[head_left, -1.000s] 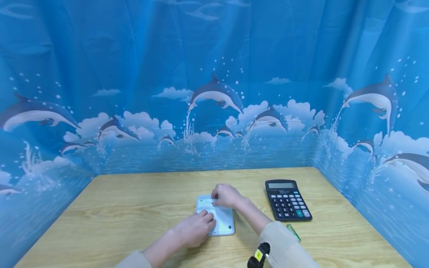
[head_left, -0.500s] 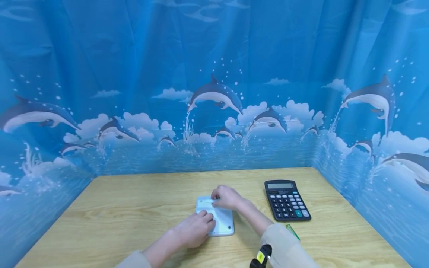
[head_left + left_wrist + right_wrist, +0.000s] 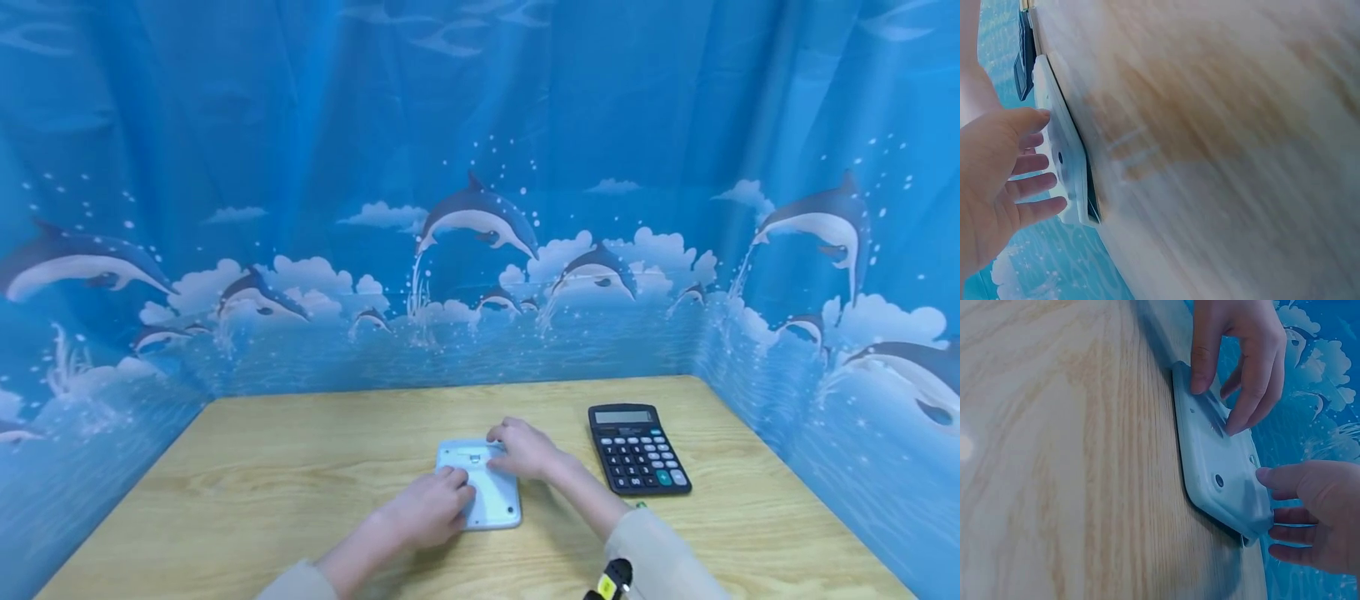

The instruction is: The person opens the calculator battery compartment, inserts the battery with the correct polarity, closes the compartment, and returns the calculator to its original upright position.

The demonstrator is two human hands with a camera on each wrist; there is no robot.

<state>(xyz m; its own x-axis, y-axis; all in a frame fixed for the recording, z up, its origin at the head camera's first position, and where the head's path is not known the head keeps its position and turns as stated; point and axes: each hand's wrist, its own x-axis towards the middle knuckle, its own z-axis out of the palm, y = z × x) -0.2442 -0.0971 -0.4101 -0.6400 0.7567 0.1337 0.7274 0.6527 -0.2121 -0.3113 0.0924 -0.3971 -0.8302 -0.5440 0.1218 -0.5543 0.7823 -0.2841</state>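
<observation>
A white, flat, rounded device (image 3: pixel 491 496), probably a calculator, lies on the table with its screw-dotted back up. A small battery slot (image 3: pixel 475 458) shows near its far end. My left hand (image 3: pixel 433 504) rests on its left side, with fairly straight fingers on the back. At the far right corner is my right hand (image 3: pixel 527 450); in the right wrist view its thumb (image 3: pixel 1267 477) lies by the slot, and the other fingers reach beyond the far edge. I see nothing held in that hand. The device's front is face down and hidden.
To the right lies a black calculator (image 3: pixel 639 450), keys up. The tip of a small green battery (image 3: pixel 641 504) peeks out beside my right sleeve (image 3: pixel 667 554). A blue dolphin curtain (image 3: pixel 360 208) surrounds the back and sides of the wooden table (image 3: pixel 300 450).
My right hand has moved slightly right, off the slot, which is now uncovered, and its fingers have spread. The right sleeve now hides most of the battery. My left hand has barely moved.
</observation>
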